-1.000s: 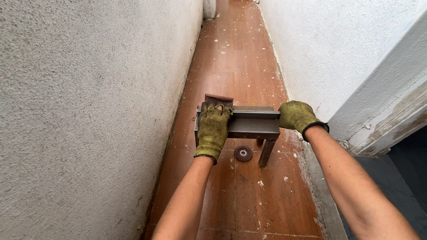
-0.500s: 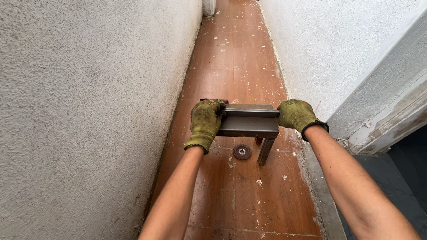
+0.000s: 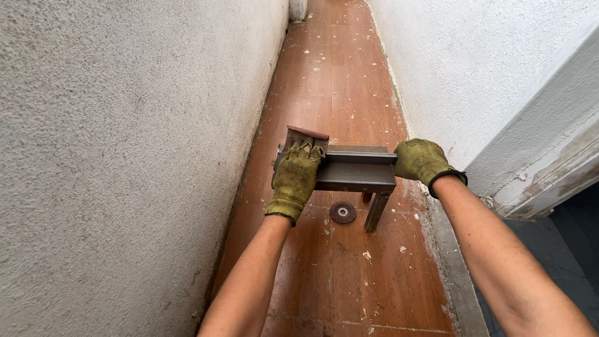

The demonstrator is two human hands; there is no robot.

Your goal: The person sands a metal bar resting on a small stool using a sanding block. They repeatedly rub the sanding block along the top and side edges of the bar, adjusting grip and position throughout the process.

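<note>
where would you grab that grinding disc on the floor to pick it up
By its outer rim, from above. The grinding disc lies flat on the wooden floor, so pinch opposite edges or hook a fingertip in its centre hole; the steel stand's leg crowds its right side.

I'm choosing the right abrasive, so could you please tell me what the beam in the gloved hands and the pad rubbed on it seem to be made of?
The channel beam looks like bare steel: dull grey-brown, sharp flanges, no paint visible. The pad under the left hand is a reddish-brown sheet, probably sandpaper. The right hand steadies the beam's other end.
</note>
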